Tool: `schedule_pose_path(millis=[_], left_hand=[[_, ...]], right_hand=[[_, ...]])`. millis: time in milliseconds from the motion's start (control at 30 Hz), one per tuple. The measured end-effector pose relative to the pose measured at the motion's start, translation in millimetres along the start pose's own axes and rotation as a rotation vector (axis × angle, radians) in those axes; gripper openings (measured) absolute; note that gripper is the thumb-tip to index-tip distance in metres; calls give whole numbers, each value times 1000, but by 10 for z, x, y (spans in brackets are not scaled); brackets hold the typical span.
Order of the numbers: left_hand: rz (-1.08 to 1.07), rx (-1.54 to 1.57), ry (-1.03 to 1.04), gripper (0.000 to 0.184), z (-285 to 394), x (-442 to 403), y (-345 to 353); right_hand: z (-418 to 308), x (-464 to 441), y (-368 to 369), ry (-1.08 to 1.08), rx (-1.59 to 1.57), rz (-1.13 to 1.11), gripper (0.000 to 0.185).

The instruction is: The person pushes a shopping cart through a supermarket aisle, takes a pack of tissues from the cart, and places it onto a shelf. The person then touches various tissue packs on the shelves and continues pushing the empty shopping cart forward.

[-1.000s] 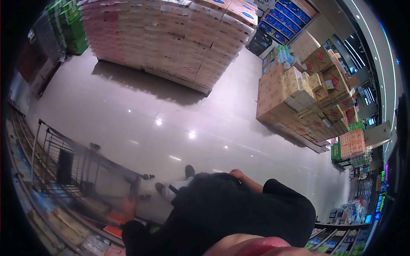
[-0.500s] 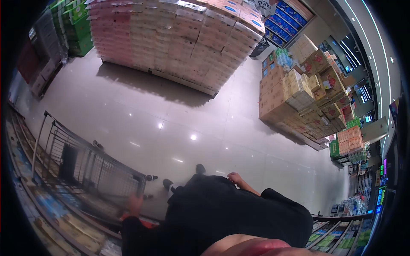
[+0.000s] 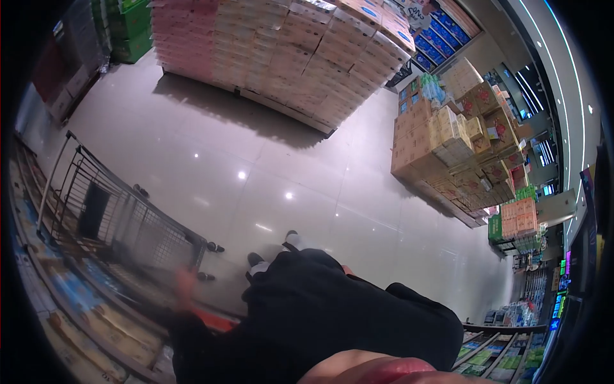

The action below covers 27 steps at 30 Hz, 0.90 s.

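Observation:
My left hand [image 3: 185,285] is smeared by motion at the near end of a wire shopping cart [image 3: 157,230], beside its red bar [image 3: 216,320]. Whether its fingers touch or grip the cart cannot be made out. Of my right hand [image 3: 347,270] only a small bit of skin shows at the edge of my black shirt [image 3: 320,294]; its fingers are hidden. The cart stands at the lower left, with a dark panel [image 3: 94,210] inside its basket and wheels on the floor.
A large stack of pale packages [image 3: 275,57] stands ahead on a low base. Cardboard boxes [image 3: 448,147] are piled at the right. Shelving with packaged goods [image 3: 96,320] runs along the lower left; a barred rack [image 3: 499,352] is at the lower right. Glossy floor [image 3: 268,166] lies between.
The stacks ahead have shifted up and slightly right in view. The cart appears higher. My right hand, visible earlier beside the shirt, is now mostly hidden, and my feet have changed position.

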<state>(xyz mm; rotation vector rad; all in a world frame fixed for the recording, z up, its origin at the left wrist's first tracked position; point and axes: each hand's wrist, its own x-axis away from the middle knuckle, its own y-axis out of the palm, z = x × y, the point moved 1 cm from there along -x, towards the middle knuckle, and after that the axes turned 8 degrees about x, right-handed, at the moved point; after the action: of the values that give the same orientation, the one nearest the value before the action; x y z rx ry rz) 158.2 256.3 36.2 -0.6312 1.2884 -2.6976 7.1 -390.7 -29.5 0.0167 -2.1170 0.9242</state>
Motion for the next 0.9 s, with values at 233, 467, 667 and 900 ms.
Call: schedule_pose_path(millis=[233, 467, 667, 900], left_hand=[[70, 40, 53, 51, -116, -376, -380], [15, 144, -62, 48, -541, -877, -710], [261, 72, -56, 46, -999, -1270, -843], [182, 112, -151, 41, -986, -1512, -1338]], right_hand=[[-687, -361, -263, -243, 228, -87, 44], [-1838, -484, -371, 154, -84, -141, 26], [-2014, -1459, -141, -486, 386, -216, 33], [-3126, -1882, -118, -507, 589, -308, 37]])
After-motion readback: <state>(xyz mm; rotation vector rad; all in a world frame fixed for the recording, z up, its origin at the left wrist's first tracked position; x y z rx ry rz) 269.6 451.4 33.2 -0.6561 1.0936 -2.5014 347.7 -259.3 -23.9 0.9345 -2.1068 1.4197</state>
